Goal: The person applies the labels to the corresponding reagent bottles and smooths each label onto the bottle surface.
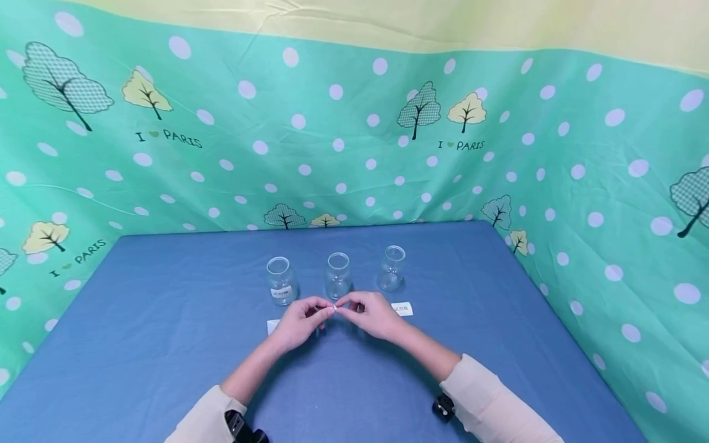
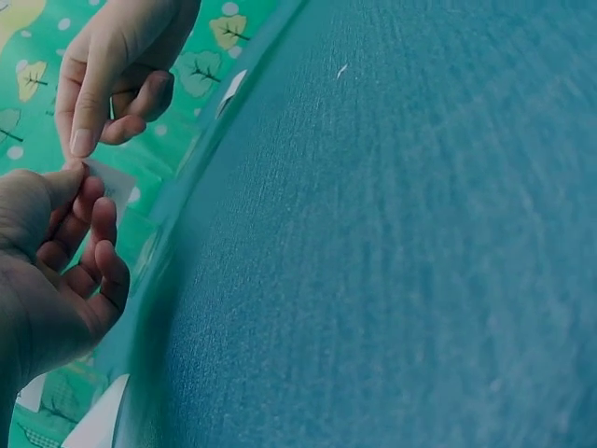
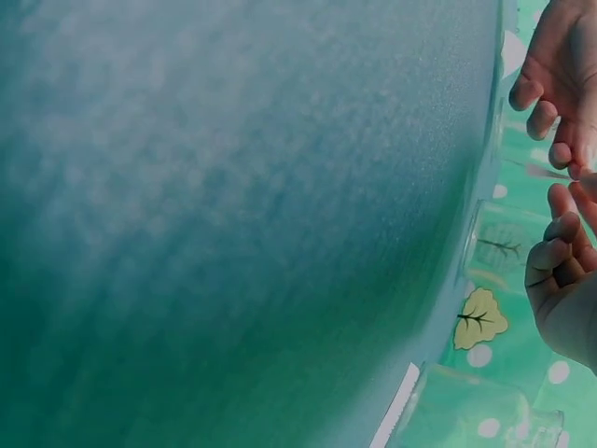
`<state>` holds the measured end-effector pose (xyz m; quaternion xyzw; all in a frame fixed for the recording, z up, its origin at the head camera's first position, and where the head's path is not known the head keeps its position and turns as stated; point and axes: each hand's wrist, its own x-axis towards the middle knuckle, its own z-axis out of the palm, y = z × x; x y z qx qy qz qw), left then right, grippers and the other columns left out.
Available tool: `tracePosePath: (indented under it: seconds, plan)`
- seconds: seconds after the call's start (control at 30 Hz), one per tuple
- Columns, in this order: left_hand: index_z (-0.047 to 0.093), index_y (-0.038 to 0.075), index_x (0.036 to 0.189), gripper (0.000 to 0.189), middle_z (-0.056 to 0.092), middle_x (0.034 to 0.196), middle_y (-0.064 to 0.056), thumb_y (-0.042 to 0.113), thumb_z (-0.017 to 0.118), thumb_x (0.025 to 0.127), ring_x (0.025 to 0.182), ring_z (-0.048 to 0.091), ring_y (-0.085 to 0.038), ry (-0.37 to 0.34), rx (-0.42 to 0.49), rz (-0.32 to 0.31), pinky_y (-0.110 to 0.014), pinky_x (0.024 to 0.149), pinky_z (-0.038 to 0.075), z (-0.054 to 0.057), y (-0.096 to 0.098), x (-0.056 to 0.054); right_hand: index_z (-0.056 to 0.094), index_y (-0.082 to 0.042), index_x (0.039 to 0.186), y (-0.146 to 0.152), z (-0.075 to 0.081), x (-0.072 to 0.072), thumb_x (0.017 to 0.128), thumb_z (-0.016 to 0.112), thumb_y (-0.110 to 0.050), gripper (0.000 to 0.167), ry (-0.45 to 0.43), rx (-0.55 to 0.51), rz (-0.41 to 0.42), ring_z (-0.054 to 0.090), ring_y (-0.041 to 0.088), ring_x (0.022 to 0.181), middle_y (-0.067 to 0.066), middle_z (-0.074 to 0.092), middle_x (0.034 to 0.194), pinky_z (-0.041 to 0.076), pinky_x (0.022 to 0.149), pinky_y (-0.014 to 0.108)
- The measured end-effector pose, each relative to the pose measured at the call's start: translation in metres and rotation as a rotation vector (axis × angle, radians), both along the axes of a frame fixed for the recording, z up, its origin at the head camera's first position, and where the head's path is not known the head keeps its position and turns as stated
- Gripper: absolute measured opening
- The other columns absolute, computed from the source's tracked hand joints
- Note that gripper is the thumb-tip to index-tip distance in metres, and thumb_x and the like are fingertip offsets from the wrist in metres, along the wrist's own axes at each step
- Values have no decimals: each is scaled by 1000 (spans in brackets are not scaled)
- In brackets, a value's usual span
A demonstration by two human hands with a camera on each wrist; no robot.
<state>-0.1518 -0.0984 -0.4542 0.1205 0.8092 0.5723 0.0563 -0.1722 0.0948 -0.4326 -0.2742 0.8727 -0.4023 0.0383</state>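
Just in front of the middle glass jar [image 1: 338,271], my left hand [image 1: 299,320] and right hand [image 1: 373,315] meet fingertip to fingertip. Between their thumbs and forefingers both pinch a small white label [image 2: 114,189]; in the head view little of it shows. The label hangs past the left fingertips in the left wrist view, where the right hand [image 2: 117,79] comes in from above. The left glass jar [image 1: 279,280] carries a white label with dark writing on its front. The right glass jar [image 1: 392,268] stands beyond my right hand.
A white label with writing [image 1: 402,309] lies on the blue tablecloth [image 1: 166,332] beside my right hand. Another white label [image 1: 272,326] lies by my left wrist, partly covered. A green dotted curtain [image 1: 310,135] hangs behind the table and along its sides.
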Motion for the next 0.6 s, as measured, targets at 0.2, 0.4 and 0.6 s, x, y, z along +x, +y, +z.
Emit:
tracePosePath:
  seconds: [0.2,0.4,0.6]
  plan:
    - [65,-3,99,16,59,76,-31,9,58,91,61,55,-30,1,-13,-13,-19,51,40,25,5,11,71,-16,97,1,0,0,87,67,-26,15,-19,-18,8,49,3,53,-3,61,67,44,50,20]
    - [64,-4,98,15,58,73,-32,8,58,91,58,54,-24,-3,4,-22,-19,49,39,37,8,17,71,-16,97,4,0,-1,88,65,-23,13,-10,-42,12,50,5,59,-3,61,70,44,54,19]
    - [64,-3,96,16,58,69,-25,12,60,90,57,54,-22,-20,39,-11,-21,48,41,20,7,9,71,-15,92,6,1,-2,88,64,-22,10,2,-52,-20,49,4,60,-5,60,69,43,55,19]
